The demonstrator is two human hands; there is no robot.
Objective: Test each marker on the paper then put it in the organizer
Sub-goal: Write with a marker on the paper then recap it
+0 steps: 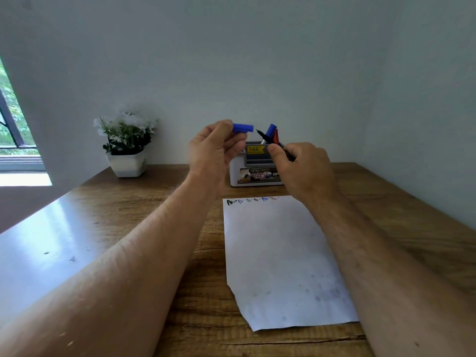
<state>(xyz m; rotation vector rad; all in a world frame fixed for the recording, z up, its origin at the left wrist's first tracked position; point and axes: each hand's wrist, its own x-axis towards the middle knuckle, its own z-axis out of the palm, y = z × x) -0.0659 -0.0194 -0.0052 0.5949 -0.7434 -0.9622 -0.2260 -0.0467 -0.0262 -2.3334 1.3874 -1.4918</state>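
Note:
My left hand (215, 148) pinches a blue marker cap (243, 128) held up above the desk, its open end facing right. My right hand (300, 166) grips a dark marker (264, 136), its bare tip pointing up-left a short gap from the cap. Behind both hands stands the white and grey organizer (253, 167), with a blue-capped marker (270, 130) and a red-capped marker (275, 137) sticking up from it. The white paper (280, 258) lies on the desk below my hands, with several small coloured scribbles (253, 200) along its far edge.
A wooden desk (144, 202) runs to a pale wall. A white pot of white flowers (127, 143) stands at the back left. A window (13, 119) is at the far left. The paper's near left corner is torn.

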